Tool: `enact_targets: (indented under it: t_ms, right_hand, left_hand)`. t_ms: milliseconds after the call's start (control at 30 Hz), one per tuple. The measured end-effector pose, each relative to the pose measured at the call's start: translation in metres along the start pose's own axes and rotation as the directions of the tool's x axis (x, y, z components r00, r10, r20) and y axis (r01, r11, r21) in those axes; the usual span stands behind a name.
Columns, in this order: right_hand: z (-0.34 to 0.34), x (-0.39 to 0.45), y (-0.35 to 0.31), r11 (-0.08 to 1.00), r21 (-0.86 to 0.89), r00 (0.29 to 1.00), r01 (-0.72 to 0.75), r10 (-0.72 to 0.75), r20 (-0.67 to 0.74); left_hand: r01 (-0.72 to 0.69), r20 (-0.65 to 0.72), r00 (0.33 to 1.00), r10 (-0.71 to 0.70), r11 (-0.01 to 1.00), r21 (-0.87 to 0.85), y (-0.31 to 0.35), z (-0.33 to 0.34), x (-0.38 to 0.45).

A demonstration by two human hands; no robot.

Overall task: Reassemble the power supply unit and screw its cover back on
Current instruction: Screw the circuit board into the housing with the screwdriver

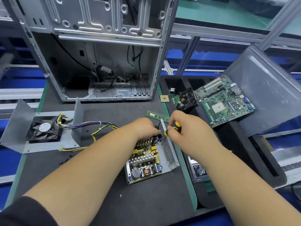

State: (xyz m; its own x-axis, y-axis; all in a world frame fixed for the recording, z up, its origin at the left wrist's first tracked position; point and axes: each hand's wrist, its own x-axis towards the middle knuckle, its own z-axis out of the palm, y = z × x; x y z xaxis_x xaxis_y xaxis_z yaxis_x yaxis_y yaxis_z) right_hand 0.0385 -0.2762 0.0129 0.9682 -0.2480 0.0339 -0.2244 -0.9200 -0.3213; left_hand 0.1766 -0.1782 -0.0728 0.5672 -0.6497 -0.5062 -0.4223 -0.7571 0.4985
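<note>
So I'm mid-reassembly here. The power supply base [151, 162] sits open on the dark mat [101, 185], circuit board facing up, so I can reach the far corner. The cover [21, 128], fan still in it, lies well apart to the left with the wire bundle [91, 126] trailing between them; my guess is it stays there until the board is fixed down. My right hand [184, 128] grips the yellow-and-black screwdriver [171, 128], tip angled down by the perforated wall. My left hand [145, 128] curls over the same corner; whether it's pinching a screw, I can't tell. Both forearms reach straight out, wrists nearly meeting. Loose screws [65, 160] wait nearby.
</note>
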Motion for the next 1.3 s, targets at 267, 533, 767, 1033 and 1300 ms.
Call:
enact_targets:
  t_ms: [267, 533, 767, 1033, 1300]
  right_hand:
    - [0.003, 0.006, -0.002, 1.0, 0.006, 0.999, -0.005, 0.005, 0.038]
    - [0.007, 0.009, -0.002, 1.0, -0.001, 0.998, -0.015, 0.015, 0.068]
    - [0.008, 0.01, -0.003, 1.0, -0.006, 0.997, -0.009, 0.01, 0.076]
    - [0.001, 0.016, -0.008, 0.992, -0.086, 0.979, 0.095, -0.078, 0.186]
    - [0.002, 0.027, -0.009, 0.932, -0.347, 0.982, 0.108, -0.046, 0.182]
  left_hand:
    - [-0.008, 0.003, 1.0, 0.008, 1.0, -0.009, -0.001, -0.001, -0.001]
    - [0.003, -0.004, 1.0, -0.003, 1.0, 0.002, 0.002, -0.001, -0.005]
    - [0.008, 0.0, 1.0, -0.008, 1.0, -0.018, 0.002, -0.002, -0.006]
    - [0.013, -0.008, 1.0, -0.013, 1.0, 0.009, 0.003, -0.002, -0.007]
    - [0.014, -0.019, 1.0, -0.015, 0.999, -0.052, 0.0, -0.001, -0.004]
